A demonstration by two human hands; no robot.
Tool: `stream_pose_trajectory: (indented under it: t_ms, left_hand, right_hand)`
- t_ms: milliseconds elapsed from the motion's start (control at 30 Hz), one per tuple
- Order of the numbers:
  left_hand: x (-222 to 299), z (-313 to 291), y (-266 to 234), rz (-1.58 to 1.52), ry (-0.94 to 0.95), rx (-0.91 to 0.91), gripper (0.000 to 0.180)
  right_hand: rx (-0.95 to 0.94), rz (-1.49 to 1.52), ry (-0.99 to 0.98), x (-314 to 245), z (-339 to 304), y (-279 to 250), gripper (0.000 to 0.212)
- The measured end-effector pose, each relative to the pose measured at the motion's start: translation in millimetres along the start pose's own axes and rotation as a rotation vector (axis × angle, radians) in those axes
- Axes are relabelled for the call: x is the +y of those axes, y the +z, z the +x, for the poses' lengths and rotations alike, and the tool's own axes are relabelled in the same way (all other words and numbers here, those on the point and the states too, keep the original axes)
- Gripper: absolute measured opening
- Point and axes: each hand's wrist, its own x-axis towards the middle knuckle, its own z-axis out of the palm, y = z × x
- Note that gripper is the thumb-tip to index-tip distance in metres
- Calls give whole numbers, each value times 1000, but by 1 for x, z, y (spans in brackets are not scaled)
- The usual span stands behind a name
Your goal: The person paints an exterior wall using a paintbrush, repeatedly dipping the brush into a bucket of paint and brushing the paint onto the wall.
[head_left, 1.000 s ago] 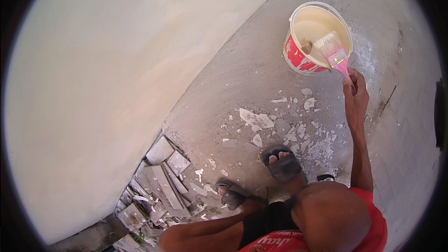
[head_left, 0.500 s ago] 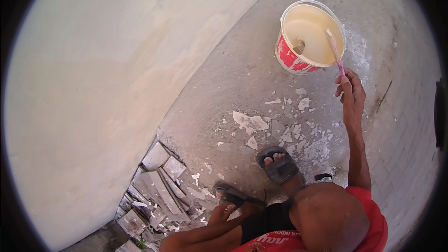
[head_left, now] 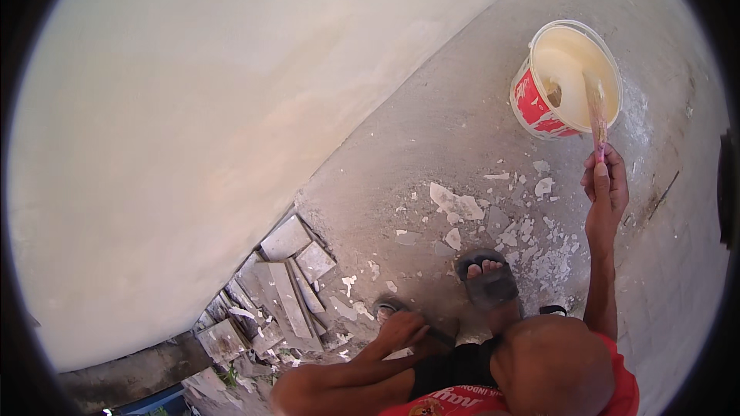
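My right hand [head_left: 605, 185] grips the pink handle of a paintbrush [head_left: 596, 112], arm stretched forward. The bristles reach over the rim into a white bucket with a red label [head_left: 539, 104], which holds cream paint and stands on the concrete floor near the wall. My left hand [head_left: 401, 330] rests low by my left sandalled foot [head_left: 385, 310], fingers curled; whether it grips anything is unclear. My right foot in a dark sandal [head_left: 487, 281] is planted beside my bent knee [head_left: 551, 362].
A cream plastered wall [head_left: 231, 131] fills the left side. Broken grey tiles [head_left: 281, 285] lie piled at its foot. Dried paint flakes and splashes [head_left: 459, 204] are scattered on the concrete floor [head_left: 432, 123] between my feet and the bucket.
The brush lay broadside over the bucket's rim a second ago; it has turned edge-on and now points down into the paint. My left hand has come into view by my foot.
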Motion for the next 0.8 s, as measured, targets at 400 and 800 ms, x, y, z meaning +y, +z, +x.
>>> stream_pose_trajectory:
  t_ms: [400, 800]
  left_hand:
    - [-2, 20, 10, -10, -64, -36, 20]
    - [-4, 15, 5, 0, -96, -20, 20]
  right_hand:
    - [-261, 247, 17, 22, 36, 211, 37]
    - [-293, 40, -447, 24, -27, 296, 47]
